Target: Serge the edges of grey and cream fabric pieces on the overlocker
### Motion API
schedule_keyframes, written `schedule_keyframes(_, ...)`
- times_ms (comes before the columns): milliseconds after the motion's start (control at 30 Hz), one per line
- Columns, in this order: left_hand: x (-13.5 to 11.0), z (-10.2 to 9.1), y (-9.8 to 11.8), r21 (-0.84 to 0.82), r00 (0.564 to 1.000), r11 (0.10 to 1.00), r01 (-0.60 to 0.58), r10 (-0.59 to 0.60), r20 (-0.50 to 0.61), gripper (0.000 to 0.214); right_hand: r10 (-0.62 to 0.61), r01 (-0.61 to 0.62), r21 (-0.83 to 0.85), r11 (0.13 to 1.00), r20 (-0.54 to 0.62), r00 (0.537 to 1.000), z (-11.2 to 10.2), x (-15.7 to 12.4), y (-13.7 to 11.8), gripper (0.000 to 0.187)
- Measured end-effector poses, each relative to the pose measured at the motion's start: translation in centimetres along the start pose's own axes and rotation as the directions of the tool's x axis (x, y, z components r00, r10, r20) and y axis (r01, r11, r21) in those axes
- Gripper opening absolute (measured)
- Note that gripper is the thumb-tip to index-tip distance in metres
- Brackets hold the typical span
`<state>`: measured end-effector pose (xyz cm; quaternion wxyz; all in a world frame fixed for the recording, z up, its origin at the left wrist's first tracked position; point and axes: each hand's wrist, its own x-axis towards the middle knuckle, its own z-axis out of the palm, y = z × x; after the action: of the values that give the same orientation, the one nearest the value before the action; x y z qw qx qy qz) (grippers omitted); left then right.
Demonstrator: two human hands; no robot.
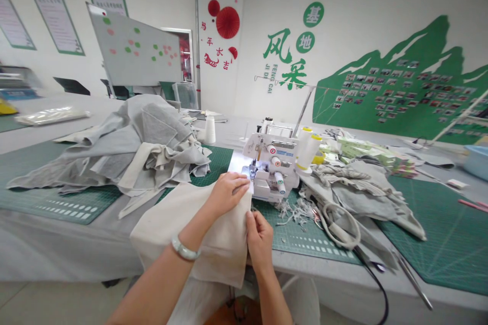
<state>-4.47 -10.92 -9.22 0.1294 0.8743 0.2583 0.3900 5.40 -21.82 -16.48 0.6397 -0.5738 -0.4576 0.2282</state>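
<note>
My left hand point(227, 194) lies over the top of a cream cloth piece point(213, 238), its fingers pressing the cloth close to the needle area of a white overlock sewing machine point(272, 165). My right hand point(260, 240) pinches the cloth's right edge a little nearer to me. The cloth's folded edge reaches the front of the machine, just by the presser foot. A pale green bangle point(185, 249) circles my left wrist. Part of the presser foot is hidden behind my left fingertips.
A heap of grey fabric point(141, 147) lies left of the machine, with more grey cloth point(362, 193) and a black-corded tool point(339, 226) to the right. Thread scraps point(293, 212) litter a green cutting mat point(305, 238). Thread cones stand around the machine.
</note>
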Motion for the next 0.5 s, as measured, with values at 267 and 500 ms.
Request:
schedule_keyframes(267, 0.00, -0.05, 0.20, 0.010, 1.000, 1.000, 0.002, -0.002, 0.002, 0.021, 0.021, -0.028, 0.132, 0.991, 0.051, 0.998, -0.37, -0.30, 0.10, 0.036)
schedule_keyframes(500, 0.01, -0.11, 0.29, 0.022, 1.000, 1.000, 0.010, -0.010, 0.017, 0.023, 0.018, -0.032, 0.178, 0.983, 0.076, 0.997, -0.50, -0.28, 0.13, 0.032)
